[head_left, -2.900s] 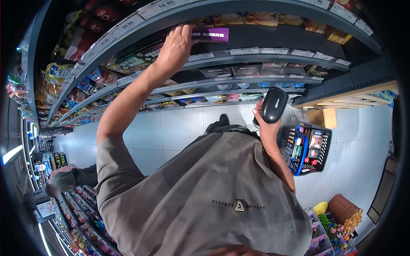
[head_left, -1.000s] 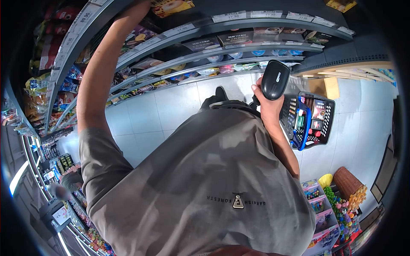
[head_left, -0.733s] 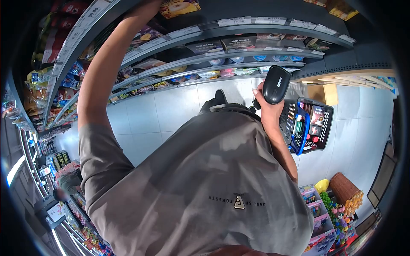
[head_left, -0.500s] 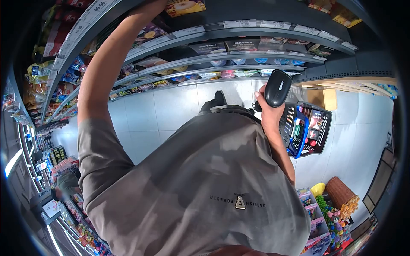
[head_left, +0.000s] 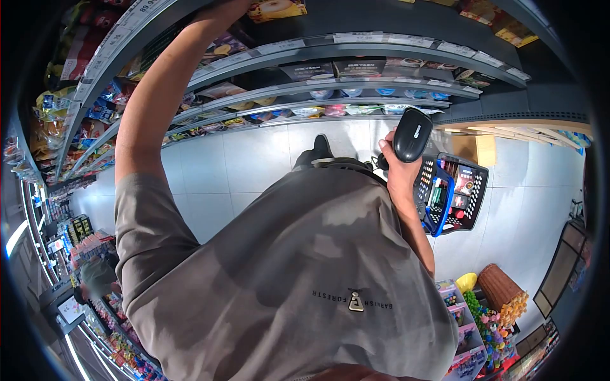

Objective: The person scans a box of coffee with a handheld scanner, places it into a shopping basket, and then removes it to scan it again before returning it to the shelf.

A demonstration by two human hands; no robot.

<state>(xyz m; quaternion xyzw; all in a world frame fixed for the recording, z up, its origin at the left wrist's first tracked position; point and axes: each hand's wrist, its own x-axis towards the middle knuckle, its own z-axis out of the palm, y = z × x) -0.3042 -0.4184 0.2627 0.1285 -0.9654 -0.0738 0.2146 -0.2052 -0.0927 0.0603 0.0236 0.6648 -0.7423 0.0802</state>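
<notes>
My right hand point(head_left: 400, 173) is closed around the handle of a black barcode scanner point(head_left: 413, 134), with the scanner's rounded head above the fingers. Just past that wrist, a black shopping basket point(head_left: 481, 203) with a blue handle point(head_left: 447, 206) stands on the floor, holding a dark package and other goods. Up at the top edge, my left hand point(head_left: 234, 6) reaches in over a grey shelf point(head_left: 267, 49), near a yellow package point(head_left: 277, 9). Its fingers are out of sight, so whatever they touch is hidden.
Shelf tiers hold dark boxes point(head_left: 358, 67), price tags and colourful packets point(head_left: 101, 108). A cardboard box point(head_left: 476, 150) sits on the floor beyond the basket. At lower right are a display stand point(head_left: 467, 333) and a wicker basket point(head_left: 502, 286). Another person point(head_left: 98, 277) is at far left.
The view has shifted slightly, moving the floor basket and displays a little left in the picture. My left arm stays stretched to the shelf, and my right hand still holds the scanner.
</notes>
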